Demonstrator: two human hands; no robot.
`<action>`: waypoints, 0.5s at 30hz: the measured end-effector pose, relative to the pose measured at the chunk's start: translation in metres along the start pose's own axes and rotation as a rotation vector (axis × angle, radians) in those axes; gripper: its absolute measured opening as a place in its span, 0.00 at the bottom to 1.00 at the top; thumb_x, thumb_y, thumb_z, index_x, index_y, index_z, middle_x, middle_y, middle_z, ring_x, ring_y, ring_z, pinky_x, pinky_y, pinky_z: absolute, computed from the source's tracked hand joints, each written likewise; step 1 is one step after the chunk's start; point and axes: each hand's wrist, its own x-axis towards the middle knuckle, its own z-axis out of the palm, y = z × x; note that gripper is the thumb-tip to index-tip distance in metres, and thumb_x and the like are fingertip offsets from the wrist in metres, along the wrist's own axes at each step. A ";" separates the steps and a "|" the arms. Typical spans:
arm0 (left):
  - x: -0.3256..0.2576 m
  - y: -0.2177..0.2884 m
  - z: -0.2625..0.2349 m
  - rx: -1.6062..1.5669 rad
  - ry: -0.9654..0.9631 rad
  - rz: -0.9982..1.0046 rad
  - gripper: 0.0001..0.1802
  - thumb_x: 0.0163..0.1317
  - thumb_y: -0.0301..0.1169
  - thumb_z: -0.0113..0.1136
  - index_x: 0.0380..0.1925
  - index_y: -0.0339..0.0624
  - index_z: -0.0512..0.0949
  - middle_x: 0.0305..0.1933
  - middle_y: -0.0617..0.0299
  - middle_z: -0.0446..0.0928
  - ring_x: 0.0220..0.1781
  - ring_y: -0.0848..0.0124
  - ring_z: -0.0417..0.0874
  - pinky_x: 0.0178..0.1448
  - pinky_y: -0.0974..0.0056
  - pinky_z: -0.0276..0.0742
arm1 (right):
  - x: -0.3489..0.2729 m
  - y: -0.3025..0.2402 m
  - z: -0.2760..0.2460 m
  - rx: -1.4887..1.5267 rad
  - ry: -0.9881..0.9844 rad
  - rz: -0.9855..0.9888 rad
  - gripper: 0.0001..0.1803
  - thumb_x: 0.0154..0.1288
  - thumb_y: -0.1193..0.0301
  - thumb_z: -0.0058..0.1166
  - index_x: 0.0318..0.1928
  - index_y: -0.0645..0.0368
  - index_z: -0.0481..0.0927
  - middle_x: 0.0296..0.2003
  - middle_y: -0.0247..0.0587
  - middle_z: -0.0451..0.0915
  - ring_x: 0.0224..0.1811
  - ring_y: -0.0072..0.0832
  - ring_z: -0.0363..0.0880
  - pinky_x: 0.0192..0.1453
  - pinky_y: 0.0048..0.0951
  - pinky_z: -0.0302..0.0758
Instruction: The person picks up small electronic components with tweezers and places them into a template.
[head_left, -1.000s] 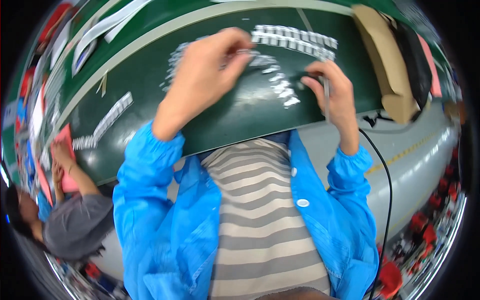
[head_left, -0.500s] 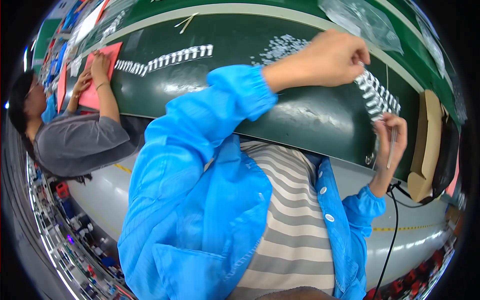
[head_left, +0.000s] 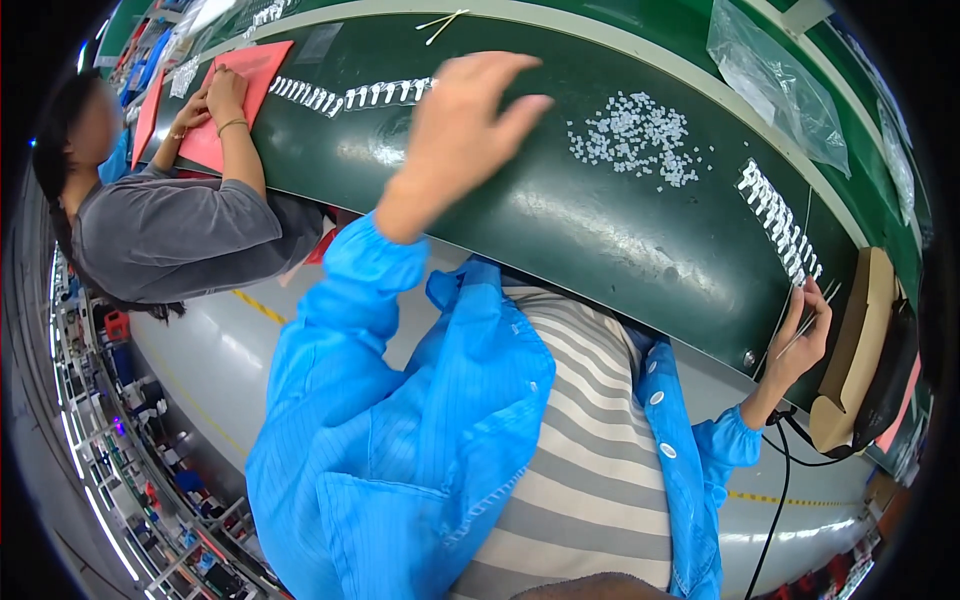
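My left hand [head_left: 465, 130], slightly blurred, is over the middle of the table with thumb and fingers apart and nothing seen in it. It covers the right end of a row of small white and silver pieces [head_left: 380, 94]. At the right, my right hand [head_left: 800, 335] is closed around slim metal tweezers [head_left: 805, 328]. Its fingertips touch the near end of strips of similar white and silver pieces [head_left: 772, 215], which lie side by side. Between my hands is a scattered pile of tiny pale squares [head_left: 640, 138].
The green table [head_left: 570, 235] has a clear plastic bag [head_left: 775, 80] at its far edge and cotton swabs [head_left: 440, 27] at the back. An open cardboard box [head_left: 850, 350] stands at the right. A co-worker [head_left: 180, 220] handles a pink sheet [head_left: 255, 85] at the left.
My left hand has left the strips at the right and swung left across the table, its fingers opening. The strips now lie straighter, and my right hand has moved toward their near end.
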 end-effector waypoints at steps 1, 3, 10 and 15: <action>-0.018 -0.022 -0.010 0.086 -0.015 -0.011 0.21 0.63 0.37 0.74 0.53 0.39 0.85 0.57 0.52 0.85 0.60 0.49 0.82 0.63 0.50 0.79 | -0.001 -0.003 0.006 0.006 -0.004 0.003 0.05 0.78 0.75 0.60 0.45 0.65 0.80 0.54 0.52 0.87 0.57 0.30 0.86 0.64 0.28 0.77; -0.049 -0.046 -0.017 0.151 -0.041 -0.020 0.21 0.62 0.36 0.74 0.53 0.39 0.85 0.59 0.52 0.84 0.63 0.49 0.80 0.65 0.50 0.78 | -0.003 -0.013 0.010 0.075 0.003 0.016 0.06 0.78 0.75 0.60 0.48 0.66 0.81 0.55 0.52 0.87 0.58 0.31 0.86 0.65 0.30 0.77; -0.100 0.020 -0.025 0.006 -0.262 -0.047 0.20 0.59 0.32 0.76 0.51 0.41 0.87 0.59 0.59 0.84 0.62 0.54 0.79 0.66 0.51 0.73 | -0.004 -0.091 0.033 0.305 -0.257 0.026 0.22 0.84 0.71 0.49 0.72 0.63 0.75 0.56 0.49 0.87 0.56 0.33 0.86 0.65 0.31 0.77; -0.105 0.061 -0.003 -0.146 -0.328 0.014 0.20 0.58 0.32 0.76 0.51 0.43 0.87 0.56 0.62 0.84 0.58 0.56 0.79 0.64 0.51 0.72 | 0.010 -0.109 0.071 0.411 -0.555 -0.230 0.17 0.82 0.74 0.51 0.64 0.66 0.82 0.58 0.48 0.84 0.53 0.30 0.86 0.61 0.27 0.80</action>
